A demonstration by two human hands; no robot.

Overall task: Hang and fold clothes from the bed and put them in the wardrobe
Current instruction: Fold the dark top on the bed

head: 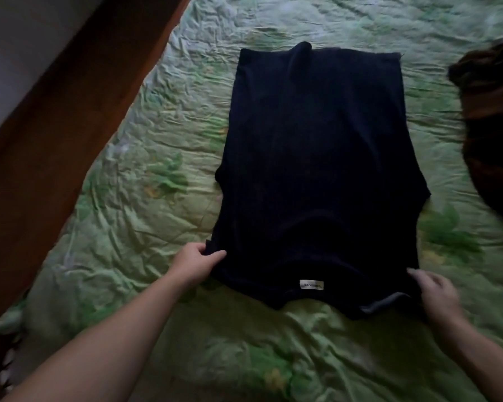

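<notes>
Dark navy sleeveless top (317, 169) spread flat on the bed, lying lengthwise away from the camera, neckline at the near end with a small white label (311, 285) showing inside the collar, hem at the far end with one small fold of cloth poking up past the edge. Left hand (196, 264) at the near left shoulder corner of the top, thumb and fingers pinching the fabric edge, bare forearm stretching back toward the lower left. Right hand (439, 294) at the near right shoulder corner, blurred, fingers curled over the cloth there; a grip seems likely, but cannot tell for certain through the blur. A strip of paler inner fabric showing along the near right edge, just beside the right hand. Underneath, a crumpled green bedspread (145, 175) with a leaf and flower print, covering the whole bed. At the right edge, apart from the top, a bunched dark brown garment (494, 126), partly cut off by the frame. Along the left, a reddish-brown wooden bed frame (61, 111) running diagonally, pale wall beyond it.
</notes>
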